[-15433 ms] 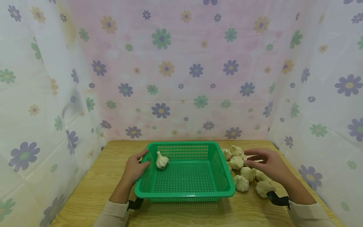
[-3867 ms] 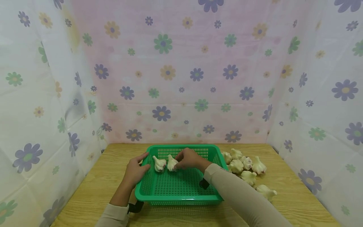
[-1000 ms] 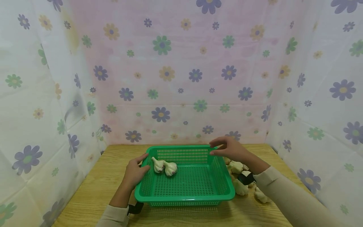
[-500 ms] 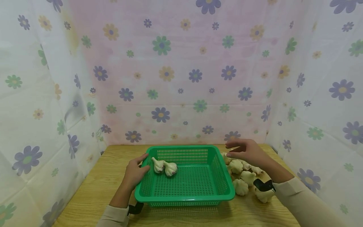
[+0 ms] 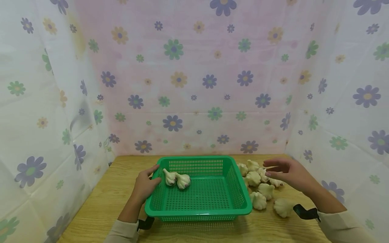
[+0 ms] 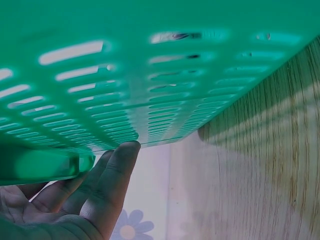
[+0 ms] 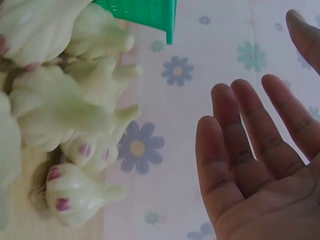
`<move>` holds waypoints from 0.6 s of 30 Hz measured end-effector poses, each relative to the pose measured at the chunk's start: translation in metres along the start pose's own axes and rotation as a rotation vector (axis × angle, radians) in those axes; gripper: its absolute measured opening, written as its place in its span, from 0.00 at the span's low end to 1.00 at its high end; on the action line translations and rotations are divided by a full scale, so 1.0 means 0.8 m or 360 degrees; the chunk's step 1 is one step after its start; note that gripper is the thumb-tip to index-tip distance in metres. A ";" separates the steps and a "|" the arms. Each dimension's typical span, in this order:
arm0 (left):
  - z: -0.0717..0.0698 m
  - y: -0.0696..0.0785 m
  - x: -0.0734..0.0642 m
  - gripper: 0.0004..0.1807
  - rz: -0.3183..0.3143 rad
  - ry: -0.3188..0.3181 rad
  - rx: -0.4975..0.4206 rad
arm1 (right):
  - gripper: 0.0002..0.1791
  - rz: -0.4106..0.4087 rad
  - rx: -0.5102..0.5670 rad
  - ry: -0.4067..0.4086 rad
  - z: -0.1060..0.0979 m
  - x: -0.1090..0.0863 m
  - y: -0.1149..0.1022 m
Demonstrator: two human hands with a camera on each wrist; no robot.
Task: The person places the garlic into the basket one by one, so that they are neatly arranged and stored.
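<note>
A green plastic basket [image 5: 199, 213] with slotted walls stands on the table. My left hand [image 5: 145, 184] holds its left rim, the thumb at the top edge; in the left wrist view the fingers [image 6: 112, 185] lie against the outside wall. Inside, near the left wall, two garlic bulbs [image 5: 183, 181] lie side by side, touching. My right hand [image 5: 293, 173] hovers by the garlic pile [image 5: 253, 178] right of the basket, holding nothing. Its fingers [image 7: 227, 135] are extended and apart in the right wrist view, beside several purple-flecked bulbs [image 7: 75, 195].
One garlic bulb [image 5: 283, 207] sits apart at the front of the pile, below the right wrist. The wood-grain table [image 5: 100, 199] is bounded by flower-patterned cloth [image 5: 197, 67] at the back and both sides.
A second garlic bulb has joined the first in the basket, placed there by my right hand. That hand has since let go and moved right, back to the pile. The left hand stays put.
</note>
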State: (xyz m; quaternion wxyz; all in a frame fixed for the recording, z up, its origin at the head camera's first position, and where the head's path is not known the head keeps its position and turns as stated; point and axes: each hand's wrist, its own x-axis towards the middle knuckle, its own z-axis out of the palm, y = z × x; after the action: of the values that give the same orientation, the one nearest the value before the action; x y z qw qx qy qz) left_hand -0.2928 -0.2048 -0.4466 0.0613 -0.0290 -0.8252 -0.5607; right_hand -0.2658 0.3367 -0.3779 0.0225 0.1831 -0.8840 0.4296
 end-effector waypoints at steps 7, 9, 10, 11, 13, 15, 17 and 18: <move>-0.001 -0.001 -0.001 0.35 0.0020 0.0002 -0.0001 | 0.25 0.0038 0.0060 0.0011 -0.008 -0.028 0.015; -0.001 -0.002 -0.001 0.35 0.0022 0.0005 0.0002 | 0.26 0.0069 0.0090 -0.0002 -0.008 -0.034 0.024; -0.001 -0.002 -0.001 0.35 0.0022 0.0007 0.0003 | 0.26 0.0080 0.0104 -0.0014 -0.008 -0.038 0.028; -0.001 -0.002 -0.001 0.35 0.0022 0.0008 0.0005 | 0.26 0.0091 0.0123 -0.0025 -0.008 -0.041 0.033; -0.001 -0.003 0.000 0.35 0.0020 0.0004 0.0004 | 0.27 0.0118 0.0165 -0.0046 -0.008 -0.047 0.042; 0.000 -0.004 0.000 0.35 0.0018 -0.0001 0.0003 | 0.28 0.0125 0.0203 -0.0078 -0.007 -0.053 0.051; 0.001 -0.004 0.000 0.35 0.0019 -0.0007 0.0003 | 0.29 0.0130 0.0237 -0.0109 -0.007 -0.059 0.059; 0.001 -0.005 0.000 0.35 0.0019 -0.0010 0.0003 | 0.29 0.0131 0.0248 -0.0120 -0.006 -0.062 0.063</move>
State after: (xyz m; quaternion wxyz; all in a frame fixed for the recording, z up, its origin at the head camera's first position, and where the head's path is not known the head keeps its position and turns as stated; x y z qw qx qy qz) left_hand -0.2935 -0.2056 -0.4501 0.0620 -0.0358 -0.8258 -0.5595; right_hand -0.2378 0.3840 -0.4222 -0.0427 0.1638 -0.8549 0.4904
